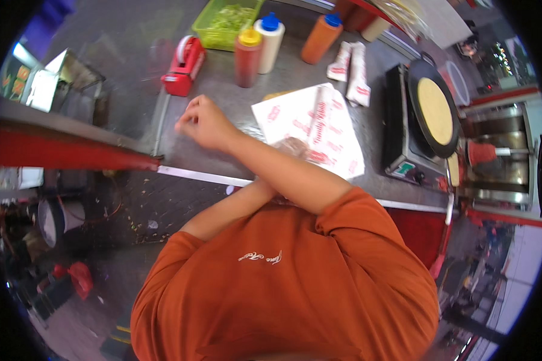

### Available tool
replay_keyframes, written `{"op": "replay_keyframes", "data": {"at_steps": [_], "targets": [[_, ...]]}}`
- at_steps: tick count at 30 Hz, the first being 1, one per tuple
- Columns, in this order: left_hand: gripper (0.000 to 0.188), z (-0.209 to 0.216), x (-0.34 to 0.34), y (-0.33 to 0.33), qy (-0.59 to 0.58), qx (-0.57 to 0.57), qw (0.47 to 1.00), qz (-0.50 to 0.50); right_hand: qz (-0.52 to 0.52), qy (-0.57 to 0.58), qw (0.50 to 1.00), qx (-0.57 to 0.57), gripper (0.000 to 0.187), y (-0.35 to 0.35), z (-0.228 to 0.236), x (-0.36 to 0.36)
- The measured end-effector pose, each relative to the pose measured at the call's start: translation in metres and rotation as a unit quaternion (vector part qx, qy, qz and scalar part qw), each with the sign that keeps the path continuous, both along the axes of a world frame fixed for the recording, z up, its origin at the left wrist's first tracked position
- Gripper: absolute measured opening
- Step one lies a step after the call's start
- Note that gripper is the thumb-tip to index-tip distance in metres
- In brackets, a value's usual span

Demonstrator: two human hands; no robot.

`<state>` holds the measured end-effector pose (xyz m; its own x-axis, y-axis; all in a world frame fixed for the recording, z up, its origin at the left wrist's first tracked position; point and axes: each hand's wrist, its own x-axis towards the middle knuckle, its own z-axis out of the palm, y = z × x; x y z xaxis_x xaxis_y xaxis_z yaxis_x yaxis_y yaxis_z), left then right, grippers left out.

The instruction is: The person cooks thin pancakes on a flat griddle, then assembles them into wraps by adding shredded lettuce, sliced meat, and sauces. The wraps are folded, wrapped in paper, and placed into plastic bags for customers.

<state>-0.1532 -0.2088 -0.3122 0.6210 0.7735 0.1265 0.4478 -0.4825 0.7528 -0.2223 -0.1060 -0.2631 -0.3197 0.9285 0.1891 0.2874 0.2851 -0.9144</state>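
Observation:
My forearms cross, the right one over the left. My right hand (206,123) is at the left of the metal counter, just below a red tape dispenser (183,69) and apart from it. Its fingers are curled together; whatever they hold is too small to make out. Partly hidden under my right forearm, my left hand (291,146), which looks covered in clear plastic, grips the lower end of a paper-wrapped roll (321,117). That roll lies on white printed paper sheets (347,157).
Behind stand a green basket of shredded greens (206,35), a red-brown sauce bottle (247,60), a white bottle (271,45) and an orange bottle (322,41). Two more wrapped rolls (358,75) lie to the right. A flatbread (435,111) sits on a black pan (417,90) over a stove (397,150).

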Motion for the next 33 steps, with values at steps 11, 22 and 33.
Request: {"op": "replay_keyframes", "data": {"at_steps": [11, 22, 33], "targets": [[0.026, 0.026, 0.006, 0.0, -0.004, 0.033, 0.992, 0.121, -0.302, -0.178, 0.933, 0.08, 0.036, -0.138, 0.016, 0.256], [0.041, 0.079, 0.041, 0.071, 0.364, -0.016, 0.931, 0.032, -0.319, -0.053, 0.939, 0.12, 0.037, -0.046, 0.027, 0.295], [0.047, 0.154, -0.084, -0.011, -0.063, -0.336, 0.912, -0.228, 0.37, -0.179, 0.911, 0.029, 0.026, -0.114, 0.136, 0.288]]}}
